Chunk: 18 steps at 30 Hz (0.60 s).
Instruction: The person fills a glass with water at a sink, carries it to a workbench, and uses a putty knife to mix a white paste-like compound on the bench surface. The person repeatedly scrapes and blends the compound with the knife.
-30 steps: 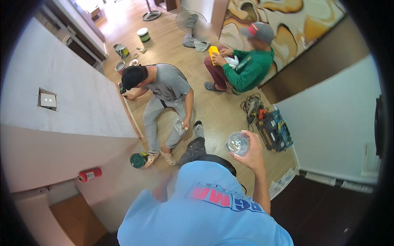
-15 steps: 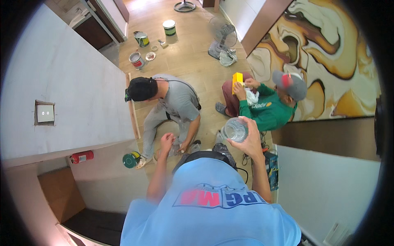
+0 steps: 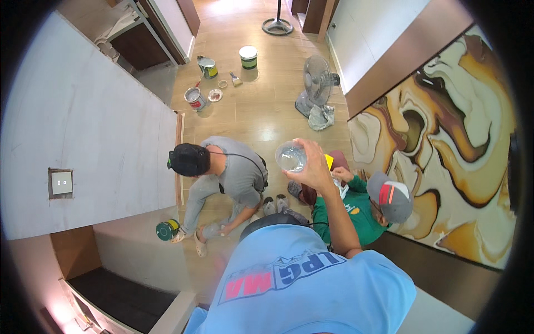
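nearest of all, at the lower edge of the view, wearing a light blue shirt (image 3: 311,278) with pink and dark blue print. reaching forward above the floor (image 3: 261,106) with the bare right arm, and grasping in the right grip (image 3: 312,165) a clear round cup (image 3: 291,157), with fingers and thumb bent about its right side and its near side. holding the cup up in the air, between the left and right edges of the floor. impossible to judge the left grip, being out of sight.

a little farther, seated near the left edge of the floor: a co-worker in grey shirt (image 3: 239,170) and black cap (image 3: 189,160). beside the clog (image 3: 178,236) of this co-worker, at the same edge: a dark green can (image 3: 167,230). low down near the right edge: another co-worker, in green shirt (image 3: 367,220) and grey cap (image 3: 392,199), with a yellow box (image 3: 329,162) partly hidden behind the right grip.

farther, toward the left edge: a grey-and-red can (image 3: 194,98), and just beside it a round lid (image 3: 215,95); then a small ring (image 3: 223,84), a paint brush (image 3: 236,79), a yellow-and-green can (image 3: 207,67) and a white-topped can (image 3: 248,57). toward the right edge: a fan (image 3: 318,80), with a crumpled sheet (image 3: 321,117) at its foot. near the far end of the floor: a round stand base (image 3: 277,26).
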### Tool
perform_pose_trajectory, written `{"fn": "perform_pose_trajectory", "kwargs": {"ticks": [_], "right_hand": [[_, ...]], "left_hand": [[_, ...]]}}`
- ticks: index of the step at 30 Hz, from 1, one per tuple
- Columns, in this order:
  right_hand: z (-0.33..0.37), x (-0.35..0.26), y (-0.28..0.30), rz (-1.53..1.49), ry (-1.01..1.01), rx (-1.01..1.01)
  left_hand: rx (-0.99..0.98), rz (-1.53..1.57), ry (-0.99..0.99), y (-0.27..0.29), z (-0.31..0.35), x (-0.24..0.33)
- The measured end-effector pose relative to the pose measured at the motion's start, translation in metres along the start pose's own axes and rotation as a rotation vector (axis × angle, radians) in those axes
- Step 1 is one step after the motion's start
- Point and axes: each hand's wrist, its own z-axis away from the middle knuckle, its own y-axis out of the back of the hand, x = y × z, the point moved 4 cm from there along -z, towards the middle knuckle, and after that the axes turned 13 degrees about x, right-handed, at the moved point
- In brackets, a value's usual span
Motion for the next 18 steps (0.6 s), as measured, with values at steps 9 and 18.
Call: {"fn": "perform_pose_trajectory", "kwargs": {"ticks": [9, 18], "right_hand": [[-0.164, 0.035, -0.039, -0.055, 0.069, 0.020], [-0.393, 0.135, -0.115, -0.113, 0.121, -0.043]], "left_hand": [[0.224, 0.143, -0.335, -0.109, 0.019, 0.087], [0.169, 0.183, -0.693, -0.264, 0.003, 0.426]]}}
